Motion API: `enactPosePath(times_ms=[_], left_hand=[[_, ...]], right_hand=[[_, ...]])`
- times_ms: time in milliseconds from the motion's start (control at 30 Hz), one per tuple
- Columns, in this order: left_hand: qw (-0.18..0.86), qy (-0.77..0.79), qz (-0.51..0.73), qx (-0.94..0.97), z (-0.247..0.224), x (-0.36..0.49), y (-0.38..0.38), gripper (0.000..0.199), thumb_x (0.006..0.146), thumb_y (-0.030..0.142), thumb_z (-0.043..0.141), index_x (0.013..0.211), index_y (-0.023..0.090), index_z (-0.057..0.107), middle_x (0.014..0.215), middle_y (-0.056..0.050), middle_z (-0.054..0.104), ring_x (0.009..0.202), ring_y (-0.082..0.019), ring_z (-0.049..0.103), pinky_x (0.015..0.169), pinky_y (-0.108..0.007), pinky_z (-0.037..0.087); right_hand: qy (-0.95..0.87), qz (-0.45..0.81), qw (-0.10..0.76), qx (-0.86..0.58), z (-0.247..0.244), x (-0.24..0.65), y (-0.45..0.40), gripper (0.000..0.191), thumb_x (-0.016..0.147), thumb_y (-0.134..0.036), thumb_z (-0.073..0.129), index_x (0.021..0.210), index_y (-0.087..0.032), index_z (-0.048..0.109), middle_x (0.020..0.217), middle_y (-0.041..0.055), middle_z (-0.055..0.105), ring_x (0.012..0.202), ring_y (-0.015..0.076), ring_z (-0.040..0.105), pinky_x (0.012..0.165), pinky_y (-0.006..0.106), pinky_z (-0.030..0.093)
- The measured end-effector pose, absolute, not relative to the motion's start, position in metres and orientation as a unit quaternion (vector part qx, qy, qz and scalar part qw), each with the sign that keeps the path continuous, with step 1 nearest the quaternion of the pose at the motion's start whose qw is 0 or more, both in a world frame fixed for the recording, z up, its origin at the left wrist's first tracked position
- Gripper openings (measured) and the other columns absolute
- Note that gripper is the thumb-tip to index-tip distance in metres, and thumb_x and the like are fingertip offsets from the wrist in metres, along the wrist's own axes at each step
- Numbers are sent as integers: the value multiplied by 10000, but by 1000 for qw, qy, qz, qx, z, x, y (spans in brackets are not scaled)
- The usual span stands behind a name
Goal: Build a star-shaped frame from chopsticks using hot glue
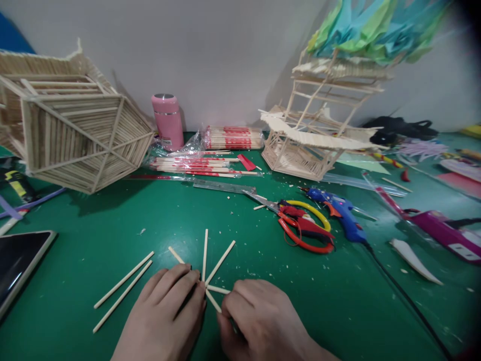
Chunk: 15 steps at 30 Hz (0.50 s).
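Note:
Several short wooden sticks [205, 254] lie in a star on the green table, their inner ends meeting at one point. My left hand [165, 306] rests over the left side of this star, fingers bent close together and pressing at the hub; its fingers cover part of a stick [176, 254] and perhaps others. At the lower right of the star, my right hand [263, 316] pinches the outer end of a stick [214, 301], with another stick [218, 289] reaching its knuckles. Two loose sticks [124, 279] lie side by side left of my left hand.
Scissors [300, 225] and a blue glue gun [340, 210] with a trailing cord lie right of centre. Behind are a ruler [225, 187], bagged sticks [235, 138], a pink bottle [168, 123] and two stick models [90, 135]. A tablet-like device [22, 265] sits left; a purple power strip [443, 230] right.

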<state>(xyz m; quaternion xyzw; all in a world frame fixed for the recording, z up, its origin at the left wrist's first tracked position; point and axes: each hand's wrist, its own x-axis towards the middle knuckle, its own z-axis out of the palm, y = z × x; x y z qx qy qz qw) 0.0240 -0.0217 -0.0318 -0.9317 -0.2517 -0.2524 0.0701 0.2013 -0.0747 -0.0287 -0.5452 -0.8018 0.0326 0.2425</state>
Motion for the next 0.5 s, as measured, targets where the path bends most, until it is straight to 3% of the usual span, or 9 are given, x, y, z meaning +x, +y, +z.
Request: enactPosePath(times_ms=[367,500], left_hand=[[56,-275,-283,-917,-33,28,-26,250,821,148,396,873,164,640,879,-49,700,838,-191,633,677,-308,531],[31,-283,-268,-920,-34,27,-26,209,809,171,457,945,178,616,934,-34,684,889,-189,612,738,-326,507]], right_hand=[[-809,70,230,-537,-19,206,-74,199,776,-252,460,595,-185,506,562,-4,508,517,124,428,478,261,247],[-772,143,254,-565,-3,225,-70,153,788,-170,450,661,-179,535,619,3,520,570,116,462,515,231,313]])
